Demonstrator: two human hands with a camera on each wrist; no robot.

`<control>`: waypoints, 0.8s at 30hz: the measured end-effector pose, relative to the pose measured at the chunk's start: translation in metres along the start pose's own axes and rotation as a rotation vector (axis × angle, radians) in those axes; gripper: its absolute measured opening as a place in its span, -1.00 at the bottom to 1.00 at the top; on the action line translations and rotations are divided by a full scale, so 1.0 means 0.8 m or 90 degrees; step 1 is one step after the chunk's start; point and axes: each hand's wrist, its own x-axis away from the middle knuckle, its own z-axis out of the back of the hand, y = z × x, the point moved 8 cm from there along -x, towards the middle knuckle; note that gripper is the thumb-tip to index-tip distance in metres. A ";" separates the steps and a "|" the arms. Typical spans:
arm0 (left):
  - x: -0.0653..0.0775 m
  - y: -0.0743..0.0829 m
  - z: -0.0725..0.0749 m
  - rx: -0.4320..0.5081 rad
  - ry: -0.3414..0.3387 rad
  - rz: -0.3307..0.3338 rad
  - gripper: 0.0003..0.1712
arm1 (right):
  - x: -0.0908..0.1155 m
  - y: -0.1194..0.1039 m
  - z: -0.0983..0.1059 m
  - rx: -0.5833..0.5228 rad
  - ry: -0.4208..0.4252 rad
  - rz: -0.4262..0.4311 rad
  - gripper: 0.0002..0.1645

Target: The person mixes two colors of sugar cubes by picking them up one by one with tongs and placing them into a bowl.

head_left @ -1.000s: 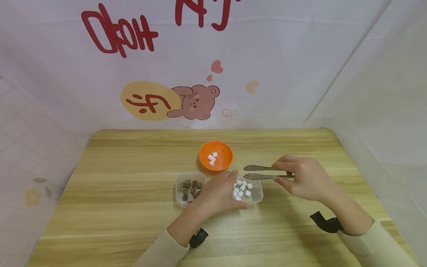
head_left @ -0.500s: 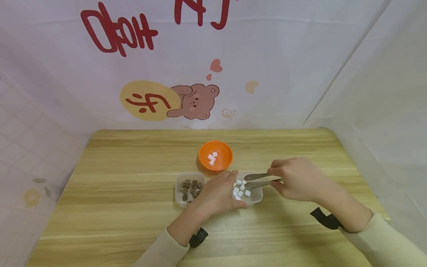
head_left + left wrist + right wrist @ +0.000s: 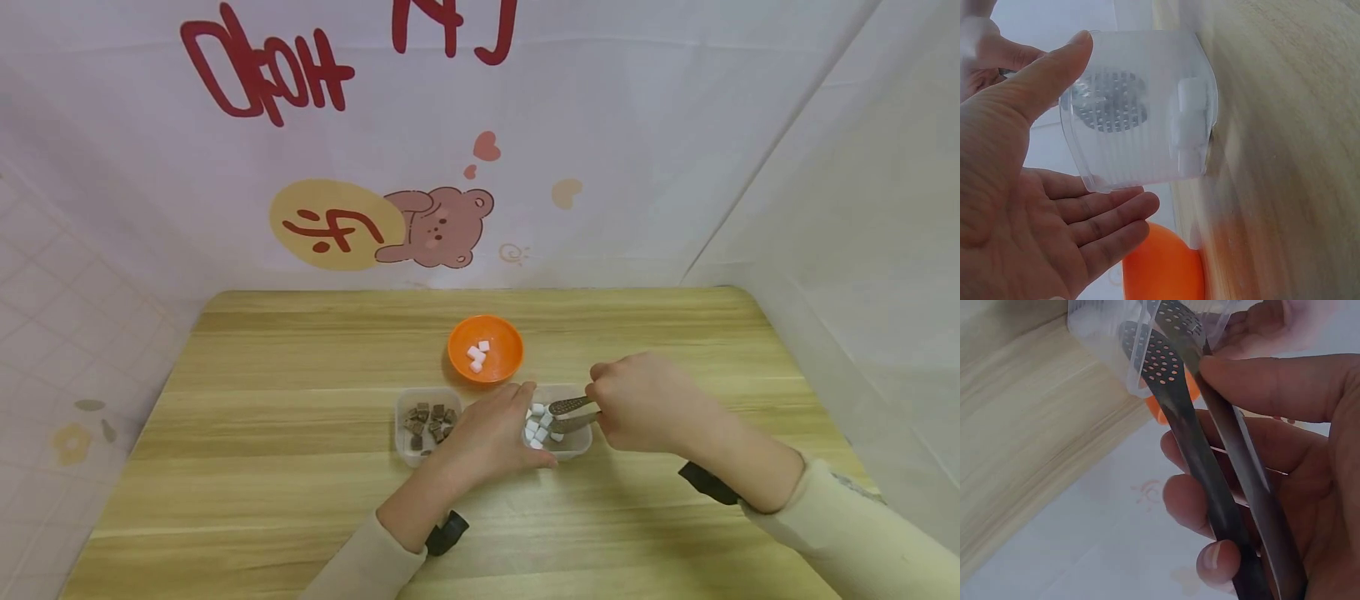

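My left hand (image 3: 491,433) holds a clear plastic container (image 3: 1154,156), with the thumb on one side and fingers on the opposite side. White cubes (image 3: 538,409) lie inside it, mostly toward its left part in the head view. My right hand (image 3: 645,404) grips a pair of metal tongs (image 3: 1200,456) with perforated tips. Those tips reach down into the container at the white cubes, slightly spread in the head view. Whether a cube sits between them cannot be made out. Part of the container is hidden behind my left hand.
An orange bowl (image 3: 506,354) with several white cubes stands just behind the containers. Left of my left hand, a second clear container (image 3: 399,433) holds brown cubes (image 3: 438,410). Everything stands on a wood-grain table (image 3: 300,483) before a printed white cloth (image 3: 637,125).
My right hand has moved left and the tongs have come down from above the container into it, among the white cubes. The left hand has stayed in place.
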 end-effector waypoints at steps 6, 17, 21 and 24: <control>-0.001 0.001 0.001 0.000 -0.005 0.002 0.24 | -0.004 -0.011 -0.003 0.042 -0.011 0.015 -0.62; 0.000 0.001 0.004 0.007 -0.006 0.005 0.24 | -0.010 -0.021 -0.008 0.075 -0.027 0.027 -0.57; 0.000 0.002 0.005 0.008 -0.007 0.003 0.24 | -0.011 -0.022 -0.007 0.084 -0.027 0.027 -0.58; -0.001 0.002 0.005 0.008 -0.007 0.002 0.24 | -0.012 -0.023 -0.006 0.088 -0.026 0.027 -0.58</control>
